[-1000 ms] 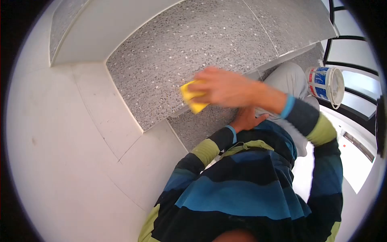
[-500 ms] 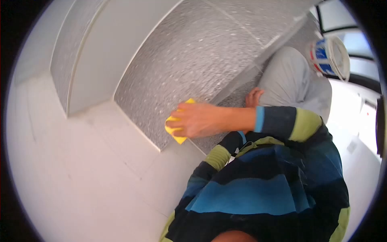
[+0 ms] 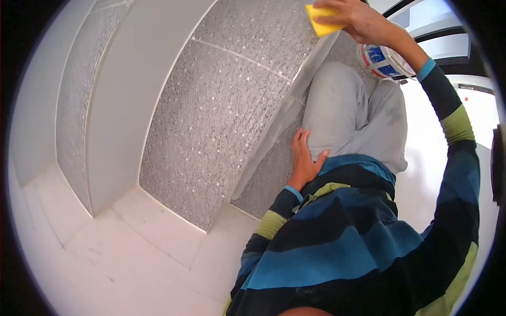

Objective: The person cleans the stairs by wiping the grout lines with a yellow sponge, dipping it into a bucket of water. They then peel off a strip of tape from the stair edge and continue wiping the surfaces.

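Observation:
My right hand point(image 3: 366, 22) grips a yellow sponge point(image 3: 320, 27) at the far end of a speckled grey stair tread point(image 3: 211, 110), by its front edge. The sponge appears to touch the tread. My left hand point(image 3: 305, 162) lies on my bent leg in grey trousers point(image 3: 337, 113), with its fingers and thumb apart and nothing in it.
Below my right hand stands a white bucket point(image 3: 382, 62) with blue and red markings. Plain grey risers point(image 3: 124, 100) and another speckled step point(image 3: 79, 105) rise to the left. A pale tiled wall point(image 3: 142, 253) borders the steps. Black-framed railing or glass point(image 3: 443, 47) is at upper right.
My right hand has moved with the sponge from the tread's wall end to its far upper end. My left hand now shows fully on my leg. The view has shifted.

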### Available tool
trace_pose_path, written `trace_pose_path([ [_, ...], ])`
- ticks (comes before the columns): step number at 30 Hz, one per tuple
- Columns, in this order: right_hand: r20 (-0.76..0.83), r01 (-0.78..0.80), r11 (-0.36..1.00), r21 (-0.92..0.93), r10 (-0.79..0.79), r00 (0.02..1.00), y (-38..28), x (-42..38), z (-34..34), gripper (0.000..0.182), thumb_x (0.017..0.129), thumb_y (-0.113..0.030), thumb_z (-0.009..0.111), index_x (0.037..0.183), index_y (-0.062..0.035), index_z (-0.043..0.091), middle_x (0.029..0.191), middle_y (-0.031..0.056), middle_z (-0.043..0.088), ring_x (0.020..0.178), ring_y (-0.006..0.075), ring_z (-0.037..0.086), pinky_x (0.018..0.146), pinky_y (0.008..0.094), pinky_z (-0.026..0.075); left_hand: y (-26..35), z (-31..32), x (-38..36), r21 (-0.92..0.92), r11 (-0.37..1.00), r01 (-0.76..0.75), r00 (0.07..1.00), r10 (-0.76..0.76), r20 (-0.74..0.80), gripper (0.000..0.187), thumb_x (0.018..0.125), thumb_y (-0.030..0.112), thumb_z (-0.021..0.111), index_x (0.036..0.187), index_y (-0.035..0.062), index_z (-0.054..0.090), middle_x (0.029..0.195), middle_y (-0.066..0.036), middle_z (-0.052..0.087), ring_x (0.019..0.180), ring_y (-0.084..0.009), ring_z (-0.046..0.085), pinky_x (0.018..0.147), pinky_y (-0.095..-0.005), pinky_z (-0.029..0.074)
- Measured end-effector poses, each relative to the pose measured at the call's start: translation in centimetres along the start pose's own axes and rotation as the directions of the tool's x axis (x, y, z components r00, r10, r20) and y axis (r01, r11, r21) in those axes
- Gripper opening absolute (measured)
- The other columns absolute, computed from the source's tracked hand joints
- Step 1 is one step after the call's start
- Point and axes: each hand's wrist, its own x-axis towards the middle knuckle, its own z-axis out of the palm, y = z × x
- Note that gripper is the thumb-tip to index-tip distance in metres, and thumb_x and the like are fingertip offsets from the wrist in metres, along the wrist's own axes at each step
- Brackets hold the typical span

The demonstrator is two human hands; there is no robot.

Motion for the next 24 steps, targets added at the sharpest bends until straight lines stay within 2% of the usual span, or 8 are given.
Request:
trace_pose_path([
  [5,-0.359,-0.282,0.799,0.531,0.514,0.779,1.0,-1.9,1.1,0.047,0.078,-0.010,0.057,0.125,-0.0047,0.052,0.123,0.0215,0.048,0.109,0.0369,0.048,0.095,0.0433,0.040,1.9,-0.9,2.2,0.159,0.982,-0.099,0.995,0.095,0.033,0.078,0.072,0.031,0.072,0.132,-0.0010,0.034,0.138,-0.030,0.028,0.129,-0.0437,0.028,0.107,-0.0498,0.022],
  [8,-0.201,-0.521,0.626,0.580,0.730,0.654,1.8,-2.2,6.0,0.048,0.086,-0.024,0.060,0.132,-0.0127,0.050,0.126,0.0128,0.051,0.118,0.0292,0.047,0.102,0.0363,0.038,4.9,-0.8,5.0,0.225,0.959,-0.173,0.982,0.152,0.108,0.077,0.069,0.033,0.072,0.129,-0.0018,0.039,0.138,-0.031,0.027,0.128,-0.0459,0.028,0.106,-0.0518,0.022],
  [14,-0.313,-0.684,0.718,0.133,0.685,0.658,-5.6,2.2,8.7,0.039,0.090,-0.022,0.049,0.124,-0.0031,0.051,0.110,0.0178,0.057,0.100,0.0342,0.053,0.087,0.0429,0.045,5.1,2.0,6.4,0.353,0.914,-0.198,0.980,0.197,0.039,0.073,0.070,0.035,0.070,0.129,0.0029,0.042,0.140,-0.027,0.027,0.130,-0.0430,0.026,0.106,-0.0528,0.022],
  [16,0.170,-0.676,0.272,0.685,0.843,0.511,-12.4,5.2,4.8,0.038,0.086,-0.015,0.047,0.120,0.0010,0.053,0.100,0.0194,0.056,0.094,0.0352,0.053,0.079,0.0473,0.045,3.3,3.1,5.8,0.377,0.910,-0.175,0.985,0.160,0.069,0.072,0.070,0.035,0.070,0.129,0.0038,0.043,0.141,-0.026,0.027,0.130,-0.0422,0.026,0.106,-0.0526,0.021],
  [17,-0.123,-0.603,0.622,0.500,0.740,0.661,-17.3,5.7,6.5,0.042,0.084,-0.014,0.050,0.122,0.0024,0.052,0.105,0.0212,0.055,0.094,0.0362,0.053,0.083,0.0485,0.044,2.7,3.4,5.5,0.394,0.906,-0.155,0.987,0.126,0.099,0.071,0.070,0.035,0.070,0.130,0.0048,0.044,0.141,-0.024,0.028,0.130,-0.0415,0.025,0.107,-0.0525,0.020],
  [19,-0.145,-0.440,0.701,0.562,0.607,0.781,-22.0,5.9,3.5,0.050,0.081,-0.012,0.055,0.128,0.0014,0.049,0.123,0.0207,0.052,0.108,0.0356,0.051,0.092,0.0472,0.041,4.1,2.2,5.9,0.399,0.901,-0.170,0.985,0.150,0.081,0.069,0.071,0.035,0.069,0.129,0.0047,0.045,0.141,-0.023,0.029,0.130,-0.0415,0.026,0.107,-0.0525,0.021],
  [22,-0.284,-0.178,0.557,0.811,0.641,0.713,-20.1,5.0,3.1,0.052,0.081,-0.013,0.058,0.130,0.0003,0.047,0.131,0.0186,0.048,0.117,0.0361,0.047,0.099,0.0463,0.037,3.5,2.5,5.9,0.326,0.928,-0.178,0.983,0.157,0.090,0.068,0.075,0.038,0.067,0.130,0.0060,0.045,0.141,-0.023,0.031,0.130,-0.0427,0.027,0.107,-0.0540,0.021],
  [24,-0.427,-0.316,0.702,0.639,0.665,0.613,-13.9,2.8,3.4,0.055,0.080,-0.013,0.060,0.132,-0.0003,0.046,0.133,0.0178,0.047,0.121,0.0363,0.044,0.103,0.0460,0.035,3.4,2.6,5.7,0.249,0.956,-0.153,0.985,0.129,0.112,0.068,0.078,0.042,0.064,0.133,0.0074,0.044,0.140,-0.025,0.032,0.131,-0.0437,0.027,0.107,-0.0555,0.021],
])
